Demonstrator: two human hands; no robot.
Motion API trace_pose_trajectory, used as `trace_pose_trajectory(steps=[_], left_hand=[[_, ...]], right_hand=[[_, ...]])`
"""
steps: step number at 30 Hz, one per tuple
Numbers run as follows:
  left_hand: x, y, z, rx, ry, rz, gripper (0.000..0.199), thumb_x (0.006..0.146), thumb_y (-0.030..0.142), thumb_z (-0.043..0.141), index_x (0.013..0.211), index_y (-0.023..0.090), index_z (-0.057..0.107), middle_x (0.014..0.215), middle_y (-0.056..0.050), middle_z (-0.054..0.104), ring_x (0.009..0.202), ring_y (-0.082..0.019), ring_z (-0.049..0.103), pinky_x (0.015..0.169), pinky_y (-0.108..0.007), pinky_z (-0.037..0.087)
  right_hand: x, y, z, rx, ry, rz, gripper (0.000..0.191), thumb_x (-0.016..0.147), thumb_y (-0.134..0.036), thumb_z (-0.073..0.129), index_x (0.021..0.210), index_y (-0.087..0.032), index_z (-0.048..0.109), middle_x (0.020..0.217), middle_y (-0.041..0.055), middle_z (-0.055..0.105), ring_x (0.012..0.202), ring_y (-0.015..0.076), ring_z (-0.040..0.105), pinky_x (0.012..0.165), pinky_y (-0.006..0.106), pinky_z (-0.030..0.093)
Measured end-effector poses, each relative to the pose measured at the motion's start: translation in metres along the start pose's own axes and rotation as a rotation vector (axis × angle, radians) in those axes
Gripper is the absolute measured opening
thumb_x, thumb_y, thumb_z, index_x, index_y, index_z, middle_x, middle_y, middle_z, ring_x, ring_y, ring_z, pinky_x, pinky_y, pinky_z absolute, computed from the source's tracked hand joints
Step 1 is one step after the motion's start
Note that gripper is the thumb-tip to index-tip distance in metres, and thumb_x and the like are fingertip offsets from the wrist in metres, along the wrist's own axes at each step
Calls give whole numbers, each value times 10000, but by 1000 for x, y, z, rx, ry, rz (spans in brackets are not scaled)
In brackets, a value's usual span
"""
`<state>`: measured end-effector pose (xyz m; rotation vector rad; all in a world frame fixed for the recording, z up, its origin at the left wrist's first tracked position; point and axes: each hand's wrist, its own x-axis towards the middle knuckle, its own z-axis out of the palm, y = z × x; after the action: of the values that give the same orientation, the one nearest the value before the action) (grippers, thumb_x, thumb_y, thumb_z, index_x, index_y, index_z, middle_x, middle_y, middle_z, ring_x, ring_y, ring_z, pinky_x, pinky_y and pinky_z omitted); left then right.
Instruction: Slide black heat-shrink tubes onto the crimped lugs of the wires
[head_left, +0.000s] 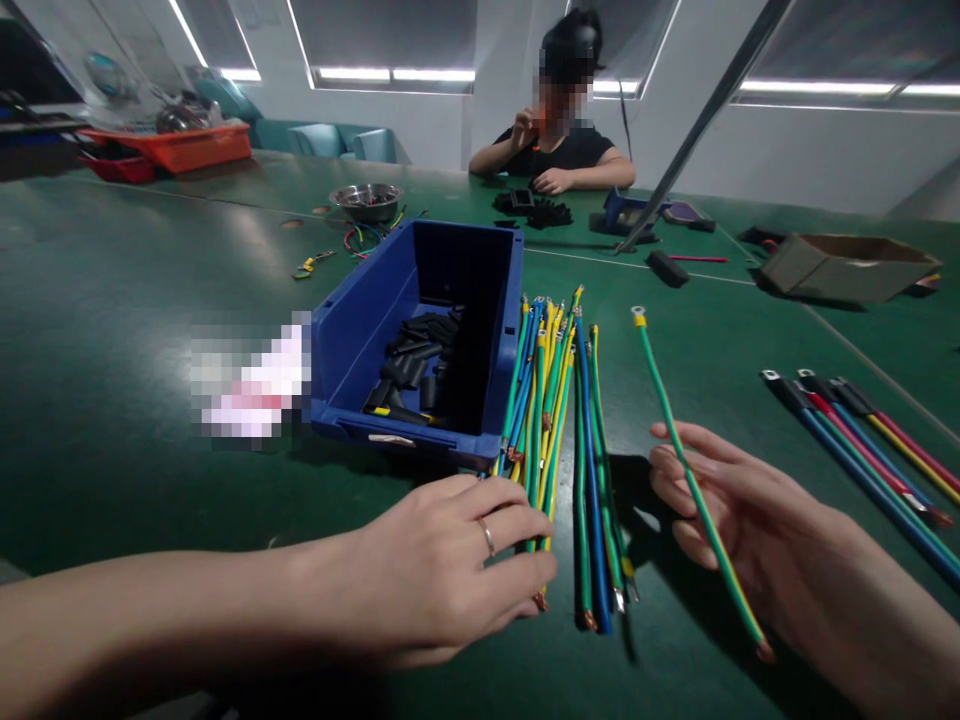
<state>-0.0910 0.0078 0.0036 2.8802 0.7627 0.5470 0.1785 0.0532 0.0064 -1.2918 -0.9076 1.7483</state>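
My left hand (pixel 480 560), with a ring on one finger, has its fingers closed over the lower end of a pile of green, yellow and blue cables (pixel 551 400). My right hand (pixel 720 500) holds one green-yellow cable (pixel 679 450) slanting across its fingers. That cable has a ring terminal at its upper end and bare copper at its lower end. Between my hands lie several more green and blue cables (pixel 592 480). Beyond my left hand stands a blue bin (pixel 412 440) with black sleeves (pixel 412 360) inside.
Cables with black sleeves (pixel 862 450) lie at the right. Farther back are a cardboard box (pixel 847 265), a metal bowl (pixel 367 200) and orange baskets (pixel 195 148). A metal pole (pixel 697 120) rises from the green table (pixel 150 270). A person (pixel 559 150) sits across it.
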Motion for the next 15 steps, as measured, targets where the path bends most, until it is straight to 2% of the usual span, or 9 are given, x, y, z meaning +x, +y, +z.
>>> trace_pose_trajectory(steps=[2, 3, 5, 7, 9, 11, 15], left_hand=[[-1, 0, 0, -1, -8, 1, 229, 979, 237, 472, 1108, 122, 621, 1187, -90, 636, 1040, -230, 562, 822, -341, 510], [-1, 0, 0, -2, -14, 2, 232, 980, 236, 467, 1114, 121, 619, 1190, -89, 632, 1044, -230, 559, 821, -343, 507], [-1, 0, -1, -3, -22, 0, 238, 982, 235, 461, 1119, 120, 617, 1196, -89, 628, 1056, -231, 554, 822, -343, 504], [-1, -1, -1, -11, -24, 0, 240, 983, 240, 462, 1117, 119, 619, 1194, -88, 628, 1058, -230, 552, 819, -338, 501], [0, -1, -2, -13, -16, 0, 236, 982, 245, 468, 1107, 121, 625, 1189, -83, 630, 1055, -227, 552, 812, -334, 497], [0, -1, -2, -12, -8, -2, 233, 981, 247, 473, 1098, 122, 631, 1173, -80, 634, 1042, -224, 554, 804, -332, 492], [-1, -1, -1, -16, -3, -1, 240, 981, 245, 468, 1110, 119, 627, 1162, -81, 629, 1050, -224, 546, 811, -335, 481]], right_hand=[[-1, -3, -1, -7, -19, -34, 347, 699, -346, 743, 1030, -321, 642, 855, -3, 666, 673, 157, 645, 509, 225, 556], [-2, -4, 0, -23, -23, -52, 341, 707, -361, 733, 1032, -329, 635, 846, 2, 653, 649, 160, 632, 454, 221, 531], [-4, -7, 4, -73, -12, -58, 352, 708, -392, 726, 1041, -340, 624, 813, 9, 618, 555, 142, 572, 326, 190, 417], [-5, -7, 9, -126, 31, -73, 383, 680, -427, 741, 1034, -335, 627, 742, -4, 566, 441, 93, 451, 264, 158, 275], [-5, -5, 12, -171, 106, -170, 400, 644, -490, 747, 984, -310, 639, 647, -30, 492, 380, 55, 318, 260, 151, 206], [-4, -1, 10, -250, 165, -299, 378, 656, -556, 715, 906, -283, 639, 594, -42, 441, 377, 52, 275, 276, 166, 224], [-1, 6, -5, -616, 243, -501, 378, 799, -595, 561, 691, -232, 568, 565, -25, 425, 441, 92, 374, 359, 197, 334]])
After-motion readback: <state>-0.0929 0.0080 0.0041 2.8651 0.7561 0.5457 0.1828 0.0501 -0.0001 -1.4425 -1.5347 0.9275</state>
